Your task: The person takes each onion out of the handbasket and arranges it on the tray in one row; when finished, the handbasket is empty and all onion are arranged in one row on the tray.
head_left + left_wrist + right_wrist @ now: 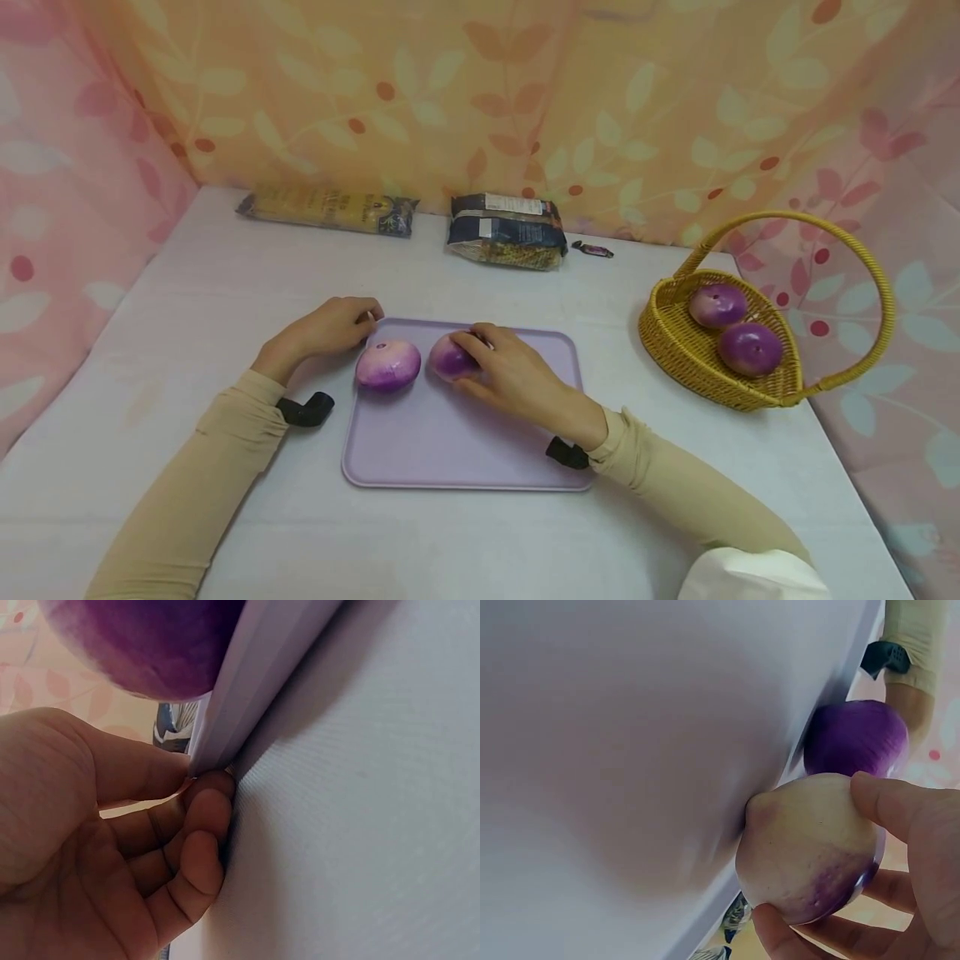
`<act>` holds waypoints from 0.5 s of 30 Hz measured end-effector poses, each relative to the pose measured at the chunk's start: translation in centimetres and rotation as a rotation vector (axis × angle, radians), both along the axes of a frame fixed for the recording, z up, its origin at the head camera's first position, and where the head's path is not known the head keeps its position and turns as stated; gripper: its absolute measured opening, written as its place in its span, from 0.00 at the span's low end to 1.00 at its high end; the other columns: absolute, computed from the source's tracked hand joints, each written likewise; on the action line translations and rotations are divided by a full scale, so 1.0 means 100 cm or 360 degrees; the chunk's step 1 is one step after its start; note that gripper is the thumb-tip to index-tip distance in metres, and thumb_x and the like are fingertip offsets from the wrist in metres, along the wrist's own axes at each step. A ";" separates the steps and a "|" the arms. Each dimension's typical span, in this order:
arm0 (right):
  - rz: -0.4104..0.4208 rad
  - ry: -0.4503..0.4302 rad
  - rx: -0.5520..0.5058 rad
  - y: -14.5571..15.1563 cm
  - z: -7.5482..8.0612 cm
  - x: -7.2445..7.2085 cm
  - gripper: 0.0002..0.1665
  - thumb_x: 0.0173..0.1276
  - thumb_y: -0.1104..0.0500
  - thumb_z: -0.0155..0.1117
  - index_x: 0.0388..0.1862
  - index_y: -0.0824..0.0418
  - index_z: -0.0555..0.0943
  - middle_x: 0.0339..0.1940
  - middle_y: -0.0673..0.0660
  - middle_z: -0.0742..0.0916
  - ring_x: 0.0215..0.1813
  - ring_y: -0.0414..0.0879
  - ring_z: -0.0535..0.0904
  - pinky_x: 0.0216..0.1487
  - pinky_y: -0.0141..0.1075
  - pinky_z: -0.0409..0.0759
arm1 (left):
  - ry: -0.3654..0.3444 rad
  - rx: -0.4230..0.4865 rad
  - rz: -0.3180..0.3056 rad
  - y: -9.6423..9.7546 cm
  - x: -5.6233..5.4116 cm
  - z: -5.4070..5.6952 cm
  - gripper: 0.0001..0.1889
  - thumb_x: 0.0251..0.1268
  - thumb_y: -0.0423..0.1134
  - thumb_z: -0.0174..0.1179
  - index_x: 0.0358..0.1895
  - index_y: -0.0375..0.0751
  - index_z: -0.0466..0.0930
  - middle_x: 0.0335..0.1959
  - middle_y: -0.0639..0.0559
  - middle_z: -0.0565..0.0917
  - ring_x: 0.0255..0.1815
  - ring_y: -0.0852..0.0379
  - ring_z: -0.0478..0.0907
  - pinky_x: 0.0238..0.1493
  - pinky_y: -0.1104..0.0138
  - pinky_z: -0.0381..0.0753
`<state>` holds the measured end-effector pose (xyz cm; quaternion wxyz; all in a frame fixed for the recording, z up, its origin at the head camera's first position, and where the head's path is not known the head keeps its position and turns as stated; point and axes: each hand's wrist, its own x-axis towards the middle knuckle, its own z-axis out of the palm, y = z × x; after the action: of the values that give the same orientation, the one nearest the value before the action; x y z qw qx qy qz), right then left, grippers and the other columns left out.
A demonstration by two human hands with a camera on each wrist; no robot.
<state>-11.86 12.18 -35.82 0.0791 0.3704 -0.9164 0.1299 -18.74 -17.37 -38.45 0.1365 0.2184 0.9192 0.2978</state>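
A lilac tray (465, 450) lies flat on the table. At its far left corner, my left hand (333, 325) pinches the rim; the left wrist view shows the thumb (142, 769) on the edge and curled fingers beneath. One glossy purple-and-white onion-like vegetable (388, 367) sits at the tray's left side, close to that hand. Over the tray's far half, my right hand (517, 371) grips a second onion-like vegetable (450, 358). Its pale, pointed end (802, 832) faces the tray surface in the right wrist view, with thumb and fingers around its sides.
To the right stands a yellow wicker basket (675, 358) with a tall handle, holding two similar purple vegetables (750, 348). Along the back lie a long yellow packet (322, 210), a dark packet (506, 232) and a small wrapped candy (592, 249). Patterned curtains (480, 100) enclose the table.
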 end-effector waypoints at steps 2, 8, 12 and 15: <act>0.0003 -0.0003 -0.0004 -0.002 0.000 0.000 0.34 0.60 0.47 0.72 0.63 0.57 0.75 0.56 0.60 0.81 0.57 0.53 0.79 0.57 0.45 0.79 | -0.0010 -0.0002 0.0004 0.001 0.000 0.001 0.11 0.68 0.31 0.48 0.48 0.34 0.78 0.28 0.46 0.82 0.29 0.56 0.76 0.34 0.65 0.73; 0.0026 -0.0004 -0.0001 -0.007 0.000 0.000 0.35 0.60 0.45 0.72 0.64 0.56 0.75 0.56 0.60 0.81 0.56 0.53 0.79 0.56 0.45 0.80 | -0.0015 -0.0006 0.0005 0.002 0.000 0.001 0.11 0.68 0.31 0.48 0.48 0.34 0.78 0.29 0.46 0.82 0.30 0.56 0.75 0.35 0.65 0.73; 0.0035 0.0002 0.0001 -0.009 0.000 0.000 0.35 0.60 0.45 0.72 0.64 0.57 0.75 0.56 0.61 0.81 0.56 0.53 0.79 0.57 0.44 0.79 | -0.0013 -0.0005 0.0007 0.002 0.001 0.002 0.12 0.68 0.31 0.48 0.48 0.34 0.78 0.30 0.45 0.83 0.31 0.55 0.76 0.36 0.65 0.74; 0.0034 0.0006 -0.0006 -0.009 0.000 0.001 0.35 0.60 0.45 0.72 0.64 0.57 0.75 0.56 0.61 0.81 0.56 0.53 0.79 0.57 0.44 0.79 | -0.0025 -0.0001 0.0007 0.002 0.002 0.002 0.12 0.69 0.31 0.48 0.48 0.34 0.78 0.30 0.46 0.83 0.31 0.56 0.76 0.36 0.65 0.74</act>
<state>-11.80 11.26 -35.85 0.0801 0.3801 -0.9120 0.1317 -18.58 -17.20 -38.22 0.1431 0.2139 0.9188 0.2994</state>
